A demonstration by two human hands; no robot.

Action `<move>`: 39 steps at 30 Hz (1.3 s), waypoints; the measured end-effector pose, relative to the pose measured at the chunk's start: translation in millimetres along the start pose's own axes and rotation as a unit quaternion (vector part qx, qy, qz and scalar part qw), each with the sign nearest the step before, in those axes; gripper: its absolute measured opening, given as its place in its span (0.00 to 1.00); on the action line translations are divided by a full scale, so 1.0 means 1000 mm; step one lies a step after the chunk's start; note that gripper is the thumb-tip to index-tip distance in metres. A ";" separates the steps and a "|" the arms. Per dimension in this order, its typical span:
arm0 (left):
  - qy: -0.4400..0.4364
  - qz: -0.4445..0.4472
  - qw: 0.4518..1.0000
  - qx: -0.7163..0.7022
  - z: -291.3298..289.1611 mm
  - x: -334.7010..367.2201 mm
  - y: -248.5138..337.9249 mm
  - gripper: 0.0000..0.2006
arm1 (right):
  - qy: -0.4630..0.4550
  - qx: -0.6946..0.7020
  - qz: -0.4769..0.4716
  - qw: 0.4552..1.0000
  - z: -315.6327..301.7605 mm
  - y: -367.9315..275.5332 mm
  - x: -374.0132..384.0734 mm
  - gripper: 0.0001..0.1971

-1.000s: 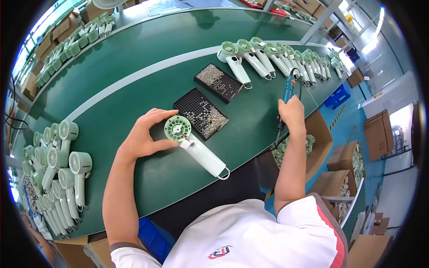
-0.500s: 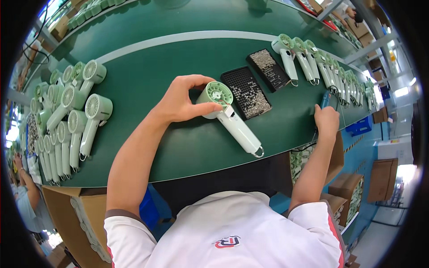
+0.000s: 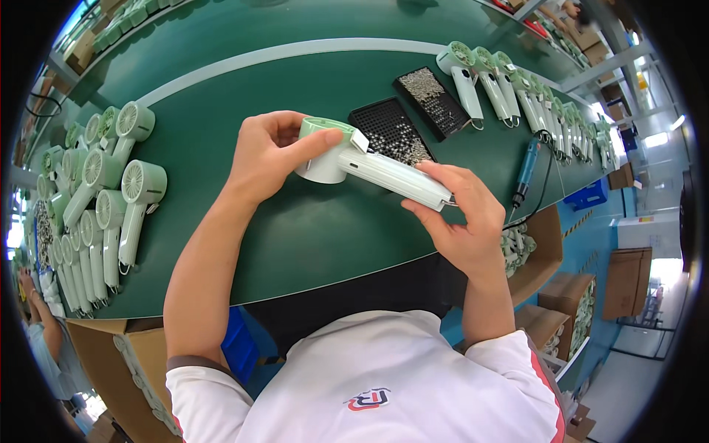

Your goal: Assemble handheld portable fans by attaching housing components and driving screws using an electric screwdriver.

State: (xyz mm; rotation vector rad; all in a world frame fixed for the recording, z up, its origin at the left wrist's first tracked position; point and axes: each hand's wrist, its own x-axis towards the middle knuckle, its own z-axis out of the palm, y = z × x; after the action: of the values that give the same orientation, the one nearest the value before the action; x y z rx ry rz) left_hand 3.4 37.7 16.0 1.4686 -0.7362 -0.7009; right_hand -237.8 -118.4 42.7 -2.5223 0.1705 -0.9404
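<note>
A white and pale green handheld fan lies between my two hands above the green table. My left hand is closed round its round head, thumb across the green rim. My right hand grips the far end of the white handle, near the small metal loop. Just behind the fan are two black trays of small screws: the nearer tray is partly covered by the fan and hand, the farther tray shows whole. To the right of my right hand, an electric screwdriver with a blue body rests on the table.
Several fans stand grouped on the left of the table, and a row of others runs along the right. Below the table edge are cardboard boxes and a blue bin. Another person's arm shows at far left.
My right hand has let go of the screwdriver and taken the fan's handle. The fan has been lifted and tipped, its head now turned more side-on.
</note>
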 end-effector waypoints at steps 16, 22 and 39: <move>-0.143 0.186 0.971 -0.056 0.000 -0.007 -0.009 0.49 | 0.030 0.122 0.054 0.991 -0.005 0.032 -0.018 0.22; -0.127 0.202 0.971 0.032 0.002 -0.008 -0.011 0.44 | 0.031 0.161 0.054 0.985 -0.007 0.037 -0.022 0.23; -0.123 0.219 0.967 0.041 0.004 -0.011 -0.008 0.42 | 0.024 0.147 0.050 0.988 -0.016 0.030 -0.018 0.22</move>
State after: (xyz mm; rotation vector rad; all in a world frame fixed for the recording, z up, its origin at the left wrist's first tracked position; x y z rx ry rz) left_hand -5.7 44.2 8.1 1.2418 -1.2491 -0.5189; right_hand -261.0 -146.5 29.2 -2.2014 0.1600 -0.9143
